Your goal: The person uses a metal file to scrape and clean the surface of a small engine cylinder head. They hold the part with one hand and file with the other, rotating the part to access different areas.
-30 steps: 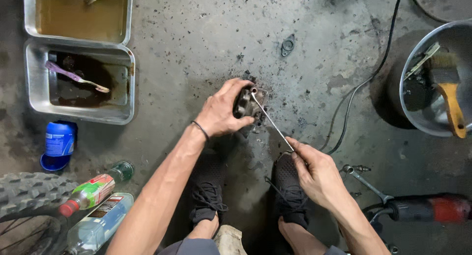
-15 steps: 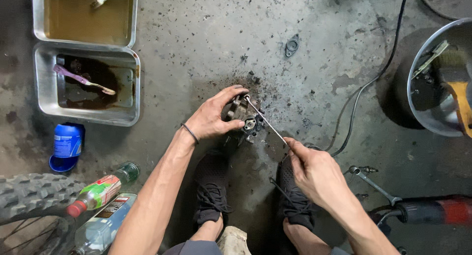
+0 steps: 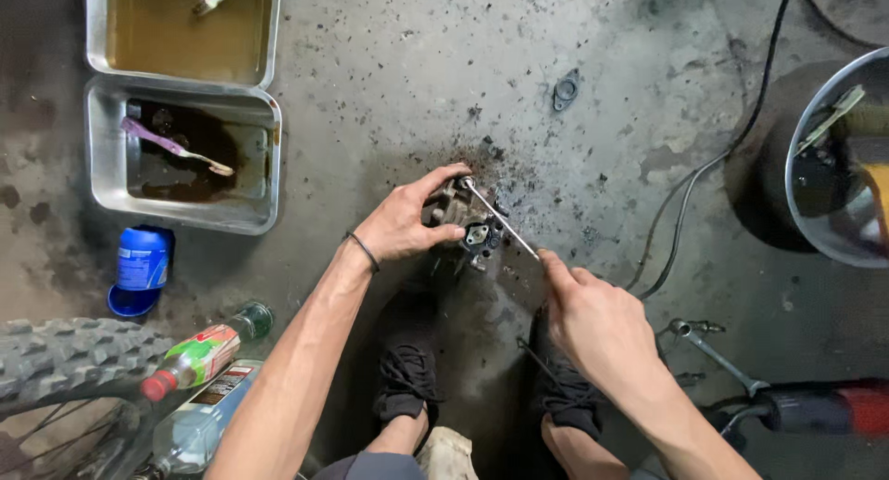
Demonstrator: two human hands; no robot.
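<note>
While the person crouches over the stained concrete floor (image 3: 389,82), the left hand (image 3: 403,223) grips a small, grimy grey metal engine part (image 3: 463,223) resting on the floor just ahead of two black shoes (image 3: 407,374). Fingers of the right hand (image 3: 597,324) are closed around the near end of a slim steel wrench (image 3: 500,219), whose far end sits on the top of the part. At far left, two rectangular metal trays (image 3: 111,170) hold brown liquid, the nearer one containing a purple toothbrush (image 3: 171,147). Near left lie a blue can (image 3: 141,265), a green glass bottle (image 3: 206,350) and a knobbly tyre (image 3: 65,355). A round metal basin (image 3: 804,179) stands at right.
</note>
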